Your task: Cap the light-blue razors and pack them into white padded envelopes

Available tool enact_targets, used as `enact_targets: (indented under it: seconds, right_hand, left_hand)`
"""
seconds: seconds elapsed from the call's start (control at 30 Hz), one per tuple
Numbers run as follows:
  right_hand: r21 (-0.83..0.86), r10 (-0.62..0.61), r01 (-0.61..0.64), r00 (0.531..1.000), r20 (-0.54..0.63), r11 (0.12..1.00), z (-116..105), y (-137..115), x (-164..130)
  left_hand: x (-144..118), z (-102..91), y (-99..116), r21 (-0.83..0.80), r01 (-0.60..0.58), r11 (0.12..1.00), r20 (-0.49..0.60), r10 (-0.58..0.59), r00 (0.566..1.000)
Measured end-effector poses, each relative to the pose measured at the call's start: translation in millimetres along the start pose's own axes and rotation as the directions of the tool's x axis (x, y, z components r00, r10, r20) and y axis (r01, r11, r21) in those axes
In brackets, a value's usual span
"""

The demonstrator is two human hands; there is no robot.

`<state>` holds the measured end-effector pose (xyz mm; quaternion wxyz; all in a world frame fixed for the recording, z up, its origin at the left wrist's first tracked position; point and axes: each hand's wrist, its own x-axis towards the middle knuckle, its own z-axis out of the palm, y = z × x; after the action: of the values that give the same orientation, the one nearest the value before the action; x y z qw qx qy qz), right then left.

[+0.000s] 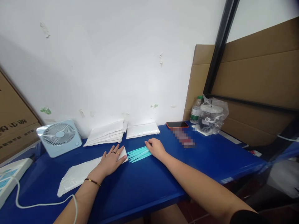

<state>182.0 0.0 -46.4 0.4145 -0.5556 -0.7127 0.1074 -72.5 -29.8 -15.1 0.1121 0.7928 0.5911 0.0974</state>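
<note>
The left hand (111, 163) lies palm down with its fingers spread, grasping nothing and pressed flat on the right end of a long, flat, white plastic-film envelope (78, 172). The right hand (156, 148) is curled around the right end of a bundle of thin turquoise sticks (139, 155), pinching it between thumb and fingers. The bundle lies low over the middle of the blue smooth-topped table (144, 189), between its front edge and the wall-side edge. Its fanned left tips meet the envelope's right end; whether any reach inside cannot be told. The envelope slants from there toward the table's front left corner.

Along the wall-side edge sit a fanned stack of flat white envelopes (105, 133) and, just right of it, a lower white pile (143, 130). Farther right lies a dark-screened phone with an orange rim (177, 124). Near the back right corner, a clear plastic bottle with a green cap (195, 112) stands beside a lidded cup in a transparent bag (209, 119). Toward the left edge are a pale blue square fan (61, 137) and a white power strip (14, 177).
</note>
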Motion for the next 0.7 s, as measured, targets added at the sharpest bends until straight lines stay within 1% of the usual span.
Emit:
enact_targets:
  seconds: [0.07,0.1,0.17,0.27,0.3,0.33,0.4,0.43,0.47,0.5,0.57,0.6,0.63,0.7]
  right_hand:
    - [-0.017,-0.015,0.015,1.0,0.023,1.0,0,0,0]
    - [-0.019,-0.008,0.008,0.999,0.035,1.0,-1,0,0]
    - [-0.015,0.018,-0.017,0.998,0.056,1.0,-1,-1,1]
    - [-0.002,0.067,-0.067,0.994,0.088,0.998,-2,-1,2]
    - [0.004,0.081,-0.082,0.992,0.098,0.997,-2,-1,2]
    - [0.01,0.093,-0.095,0.99,0.108,0.995,-3,-1,3]
    - [0.027,0.112,-0.117,0.985,0.128,0.993,-3,1,4]
    - [0.036,0.121,-0.127,0.983,0.136,0.991,-3,2,5]
    - [0.044,0.128,-0.136,0.981,0.144,0.99,-3,3,5]
    - [0.051,0.135,-0.144,0.98,0.149,0.988,-2,4,6]
    - [0.062,0.139,-0.149,0.979,0.151,0.987,-2,5,7]
    - [0.067,0.136,-0.147,0.979,0.15,0.987,-1,6,7]
    - [0.071,0.131,-0.142,0.98,0.148,0.987,-2,6,8]
    - [0.08,0.11,-0.121,0.985,0.134,0.989,-3,7,10]
  left_hand:
    - [-1,5.8,-6,0.025,-0.012,1.0,0.005,0.012,1.0]
    - [-2,6.5,-10,0.041,-0.036,0.999,0.006,0.036,0.999]
    - [-7,3.3,-19,0.067,-0.127,0.99,0.019,0.126,0.992]
    - [-10,-6.0,-30,0.091,-0.275,0.957,0.085,0.268,0.96]
    - [-10,-8.1,-31,0.095,-0.297,0.95,0.085,0.289,0.954]
    - [-7,-9.0,-30,0.092,-0.301,0.949,0.061,0.296,0.953]
    - [1,-7.3,-20,0.049,-0.278,0.959,-0.044,0.28,0.959]
    - [7,-5.0,-11,-0.001,-0.27,0.963,-0.102,0.268,0.958]
    - [14,-2.1,0,-0.052,-0.262,0.964,-0.142,0.252,0.957]
    - [22,1.0,11,-0.082,-0.265,0.961,-0.142,0.252,0.957]
    - [36,6.7,31,-0.129,-0.268,0.955,-0.104,0.256,0.961]
    - [42,8.9,39,-0.161,-0.251,0.954,-0.061,0.244,0.968]
    - [48,10.5,44,-0.201,-0.224,0.954,-0.02,0.225,0.974]
    - [55,11.8,47,-0.294,-0.161,0.942,0.059,0.186,0.981]
